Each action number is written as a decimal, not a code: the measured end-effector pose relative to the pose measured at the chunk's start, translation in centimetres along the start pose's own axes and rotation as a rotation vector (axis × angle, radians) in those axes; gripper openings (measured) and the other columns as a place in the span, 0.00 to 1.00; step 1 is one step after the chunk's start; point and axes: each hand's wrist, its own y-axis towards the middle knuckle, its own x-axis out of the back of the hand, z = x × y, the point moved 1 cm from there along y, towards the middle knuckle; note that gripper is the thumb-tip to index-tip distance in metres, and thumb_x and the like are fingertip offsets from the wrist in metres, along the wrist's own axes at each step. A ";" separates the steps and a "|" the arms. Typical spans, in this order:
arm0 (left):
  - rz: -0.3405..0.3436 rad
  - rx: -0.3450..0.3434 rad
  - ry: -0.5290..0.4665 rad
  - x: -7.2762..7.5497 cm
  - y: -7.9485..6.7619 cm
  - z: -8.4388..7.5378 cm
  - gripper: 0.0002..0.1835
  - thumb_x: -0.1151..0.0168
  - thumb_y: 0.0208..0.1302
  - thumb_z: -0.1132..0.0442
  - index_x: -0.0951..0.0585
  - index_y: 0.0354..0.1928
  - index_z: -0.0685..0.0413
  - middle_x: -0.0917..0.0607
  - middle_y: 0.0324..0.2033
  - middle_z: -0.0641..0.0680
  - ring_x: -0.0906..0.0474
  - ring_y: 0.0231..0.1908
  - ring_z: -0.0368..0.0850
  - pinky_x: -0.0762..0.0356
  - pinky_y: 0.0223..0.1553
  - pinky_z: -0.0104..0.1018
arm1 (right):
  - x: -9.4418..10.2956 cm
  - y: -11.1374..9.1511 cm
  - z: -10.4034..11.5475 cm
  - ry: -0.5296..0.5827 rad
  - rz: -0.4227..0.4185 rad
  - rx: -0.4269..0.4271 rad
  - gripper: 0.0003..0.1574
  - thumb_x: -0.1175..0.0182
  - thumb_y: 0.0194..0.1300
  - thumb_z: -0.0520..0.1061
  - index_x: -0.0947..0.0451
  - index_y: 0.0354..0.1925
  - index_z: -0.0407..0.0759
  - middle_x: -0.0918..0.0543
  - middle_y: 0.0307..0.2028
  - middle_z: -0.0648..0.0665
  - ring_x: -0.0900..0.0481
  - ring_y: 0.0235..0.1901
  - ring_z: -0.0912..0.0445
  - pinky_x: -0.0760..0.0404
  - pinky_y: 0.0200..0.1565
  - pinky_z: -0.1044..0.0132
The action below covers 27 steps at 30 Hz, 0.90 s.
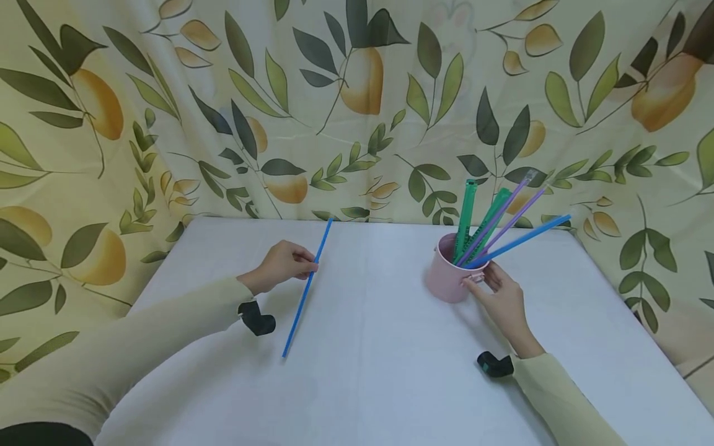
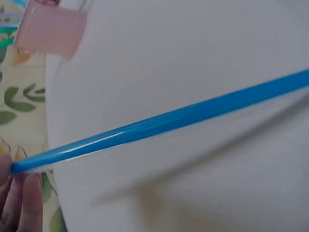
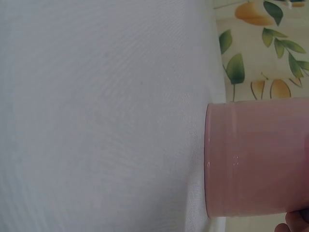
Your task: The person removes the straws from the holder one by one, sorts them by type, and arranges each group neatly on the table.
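In the head view my left hand point(image 1: 284, 266) pinches a long blue straw point(image 1: 302, 303) between thumb and fingers, above its middle. The straw slants over the white table. The left wrist view shows the straw point(image 2: 159, 123) close up, with clear film along its edge and fingertips at its far end. My right hand point(image 1: 504, 303) grips the pink cup point(image 1: 446, 285) at its handle side. Two green strips with dark markings point(image 1: 467, 210), purple straws point(image 1: 521, 214) and another blue straw point(image 1: 530, 236) lean out of the cup. Only the cup's pink side point(image 3: 260, 159) and some fingertips show in the right wrist view.
A white cloth covers the table point(image 1: 368, 371). Behind its far edge hangs a curtain point(image 1: 357, 142) printed with leaves and fruit. Black devices are strapped at the left wrist point(image 1: 258, 318) and right wrist point(image 1: 495, 365).
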 end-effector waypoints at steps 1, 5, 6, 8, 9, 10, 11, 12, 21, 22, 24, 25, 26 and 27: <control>-0.015 0.025 -0.016 0.1 0.0 0.5 0.13 0.37 0.60 0.66 0.19 0.44 0.67 0.14 0.36 0.61 0.18 0.29 0.38 0.17 0.39 0.34 | 0.0 0.0 0.0 -0.002 -0.002 0.003 0.48 0.37 0.61 0.52 0.46 0.69 0.33 0.38 0.66 0.29 0.35 0.64 0.36 0.33 0.61 0.48; -0.077 0.116 -0.056 0.0 0.4 2.3 0.13 0.38 0.60 0.68 0.20 0.45 0.69 0.15 0.37 0.61 0.19 0.28 0.37 0.17 0.37 0.31 | -0.1 0.0 0.0 -0.006 -0.011 0.009 0.48 0.37 0.61 0.52 0.46 0.69 0.33 0.37 0.65 0.29 0.34 0.64 0.36 0.33 0.60 0.49; -0.095 0.135 -0.063 -0.1 0.6 2.6 0.13 0.38 0.60 0.68 0.20 0.45 0.69 0.15 0.37 0.61 0.20 0.28 0.36 0.17 0.36 0.30 | -0.1 0.0 0.0 -0.006 -0.012 0.008 0.48 0.37 0.61 0.52 0.46 0.69 0.33 0.37 0.65 0.29 0.34 0.64 0.37 0.33 0.60 0.49; -0.127 0.162 -0.078 -0.3 0.9 3.3 0.12 0.37 0.59 0.68 0.19 0.44 0.69 0.15 0.37 0.61 0.21 0.27 0.36 0.18 0.34 0.29 | -0.1 0.1 0.0 -0.004 -0.014 0.007 0.48 0.37 0.61 0.52 0.46 0.69 0.32 0.37 0.65 0.29 0.35 0.64 0.37 0.33 0.60 0.50; -0.143 0.169 -0.083 -0.5 1.0 3.7 0.12 0.37 0.59 0.68 0.19 0.44 0.69 0.15 0.36 0.61 0.21 0.26 0.35 0.18 0.34 0.29 | -0.1 0.1 0.0 -0.002 -0.014 0.006 0.48 0.37 0.61 0.52 0.46 0.69 0.32 0.37 0.65 0.29 0.35 0.64 0.36 0.33 0.60 0.50; -0.158 0.174 -0.094 -0.7 1.1 4.0 0.12 0.36 0.58 0.69 0.19 0.44 0.68 0.15 0.36 0.61 0.21 0.25 0.36 0.18 0.34 0.29 | -0.1 0.1 -0.1 -0.003 -0.015 0.006 0.48 0.37 0.61 0.52 0.46 0.69 0.32 0.37 0.65 0.29 0.35 0.64 0.36 0.33 0.60 0.50; -0.169 0.175 -0.097 -0.9 1.3 4.4 0.12 0.36 0.58 0.68 0.19 0.43 0.68 0.15 0.35 0.61 0.21 0.25 0.36 0.18 0.33 0.29 | -0.2 0.1 -0.1 -0.004 -0.014 0.005 0.48 0.37 0.61 0.52 0.46 0.69 0.33 0.37 0.65 0.29 0.35 0.64 0.36 0.33 0.60 0.50; -0.178 0.172 -0.093 -1.1 1.4 4.7 0.12 0.36 0.58 0.68 0.19 0.43 0.68 0.14 0.35 0.61 0.21 0.25 0.36 0.18 0.33 0.29 | -0.2 0.1 -0.1 -0.004 -0.013 0.002 0.48 0.37 0.61 0.52 0.46 0.69 0.33 0.37 0.66 0.29 0.35 0.64 0.36 0.33 0.60 0.50; -0.287 0.089 -0.017 -2.1 2.0 6.7 0.08 0.33 0.56 0.66 0.16 0.34 0.66 0.14 0.25 0.57 0.20 0.21 0.38 0.25 0.26 0.26 | -0.3 0.1 -0.4 0.001 -0.018 0.006 0.48 0.36 0.61 0.52 0.46 0.69 0.33 0.37 0.66 0.29 0.35 0.64 0.36 0.33 0.60 0.50; -0.301 0.066 -0.001 -2.1 2.0 6.7 0.07 0.33 0.55 0.67 0.16 0.33 0.66 0.14 0.23 0.56 0.21 0.20 0.38 0.26 0.24 0.26 | -0.3 0.1 -0.4 0.000 -0.021 0.007 0.48 0.36 0.61 0.51 0.46 0.69 0.33 0.37 0.66 0.29 0.35 0.64 0.37 0.33 0.60 0.50; -0.320 0.046 0.020 -2.2 2.0 6.8 0.07 0.33 0.55 0.67 0.16 0.32 0.66 0.14 0.21 0.55 0.21 0.19 0.38 0.25 0.25 0.27 | -0.3 0.1 -0.3 0.000 -0.026 0.010 0.48 0.36 0.60 0.51 0.45 0.69 0.33 0.37 0.65 0.29 0.35 0.64 0.37 0.33 0.60 0.50; -0.328 0.043 0.032 -2.3 2.0 6.8 0.07 0.33 0.55 0.67 0.16 0.32 0.65 0.14 0.21 0.55 0.20 0.19 0.38 0.25 0.25 0.27 | -0.3 0.1 -0.3 0.001 -0.028 0.011 0.48 0.36 0.60 0.51 0.45 0.69 0.33 0.37 0.66 0.29 0.35 0.64 0.37 0.33 0.60 0.50; -0.333 0.044 0.039 -2.3 2.0 7.0 0.07 0.33 0.55 0.67 0.16 0.32 0.65 0.14 0.21 0.55 0.20 0.19 0.39 0.24 0.26 0.28 | -0.3 0.1 -0.3 0.000 -0.028 0.013 0.48 0.36 0.60 0.51 0.46 0.69 0.33 0.37 0.66 0.29 0.35 0.64 0.37 0.33 0.60 0.50; -0.339 0.046 0.045 -2.4 2.1 7.1 0.07 0.33 0.55 0.66 0.15 0.32 0.65 0.14 0.21 0.55 0.20 0.19 0.39 0.24 0.27 0.28 | -0.3 0.1 -0.2 0.001 -0.028 0.012 0.48 0.36 0.61 0.51 0.46 0.69 0.33 0.37 0.66 0.29 0.35 0.64 0.37 0.33 0.60 0.50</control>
